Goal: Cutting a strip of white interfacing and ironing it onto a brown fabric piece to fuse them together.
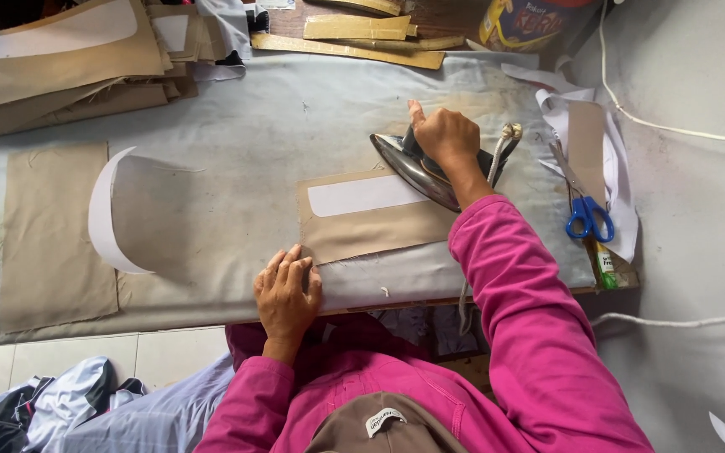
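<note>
My right hand [445, 137] grips the handle of a metal iron [409, 168], which rests on the right end of a tan fabric piece [371, 226] on the grey padded board [295, 117]. A white interfacing strip [362, 195] lies on that piece. My left hand [285, 294] lies flat on the board's near edge, fingertips pressing the lower left corner of the tan piece. Both arms wear pink sleeves.
A curled white interfacing piece [106, 218] and a tan fabric rectangle [52, 235] lie at left. Stacked tan pieces [69, 59] sit far left. Blue-handled scissors [585, 205] lie on paper at right. White cords [673, 126] cross the right side. Clothes [60, 407] lie on the tiled floor.
</note>
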